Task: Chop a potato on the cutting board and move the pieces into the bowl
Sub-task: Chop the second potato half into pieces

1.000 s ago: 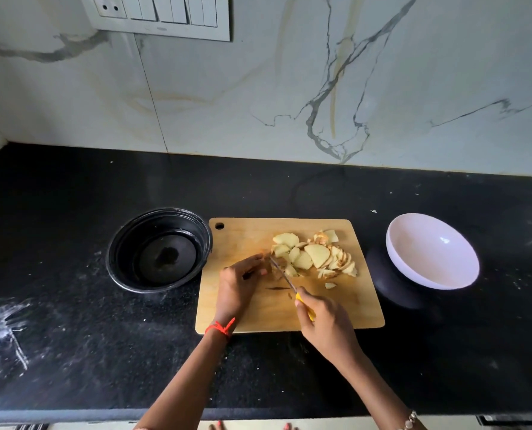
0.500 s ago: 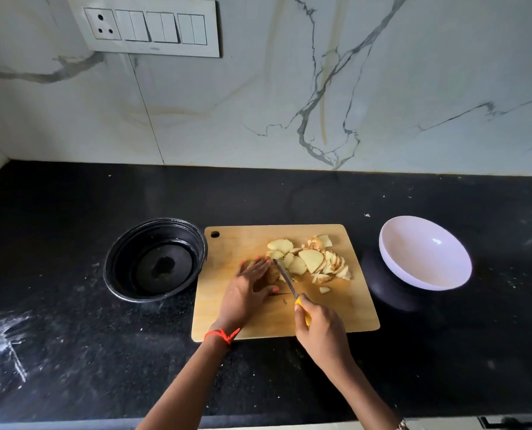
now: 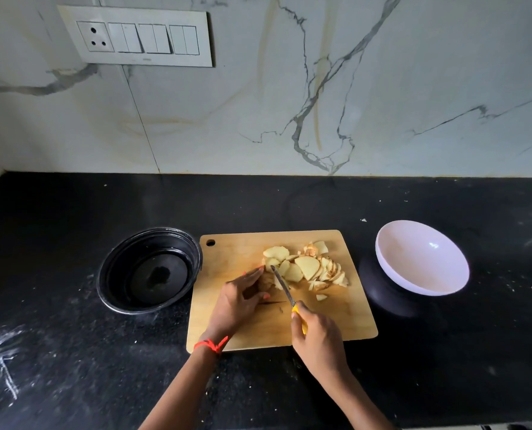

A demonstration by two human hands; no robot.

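We are looking down on the cutting board (image 3: 336, 321), a pale wooden one lying flat on the black worktop (image 3: 72, 352), and everything is placed from it. On the board's middle, the left hand (image 3: 236, 301) sits over what is left of the potato (image 3: 266, 282). Its fingers are curled round that brown-skinned stub and its thumb is tucked against the near side, pinning the stub to the wood. A red thread (image 3: 212, 344) circles that wrist, right at the board's near edge.

The right hand (image 3: 317, 339) is over the board's near edge, with its fingers wrapped tight round the yellow handle of the knife (image 3: 281, 285). The narrow blade runs up and away towards the far edge, and its tip touches the potato just beside the left fingertips.

The cut slices (image 3: 308, 266) are heaped in a loose overlapping pile on the far right part of the board, on the blade's other side. One small piece lies apart, nearer to us.

Just off the board's right edge sits the white bowl (image 3: 420, 259), tilted, with nothing in it. Off the left edge, close by, stands a black bowl (image 3: 148, 271). Behind the board a marble wall rises, with a switch panel (image 3: 134, 37) up to the left.
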